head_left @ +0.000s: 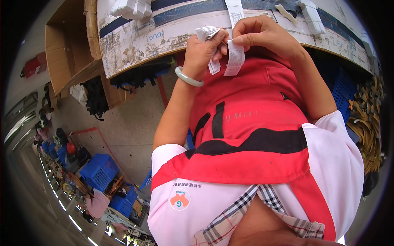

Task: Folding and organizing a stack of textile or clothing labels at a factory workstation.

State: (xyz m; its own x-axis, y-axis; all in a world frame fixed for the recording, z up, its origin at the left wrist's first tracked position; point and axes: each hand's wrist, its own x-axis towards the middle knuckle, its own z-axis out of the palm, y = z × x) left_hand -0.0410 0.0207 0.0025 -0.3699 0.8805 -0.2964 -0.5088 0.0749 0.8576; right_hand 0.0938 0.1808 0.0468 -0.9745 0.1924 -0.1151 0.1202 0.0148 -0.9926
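Note:
My left hand, with a pale bangle at its wrist, is closed around a bunch of folded white labels. Label ends stick out above and below its fingers. Close beside it, my right hand pinches a printed white label strip between thumb and fingers. The strip's lower end hangs in front of my red apron. Beyond my fingers a printed white strip lies across the table; my hand hides where the two parts meet.
The worn, taped table holds white label stacks at far left and another stack at right, beside a small off-white curved piece. An open cardboard box stands left. Brown strips hang at right near a blue crate.

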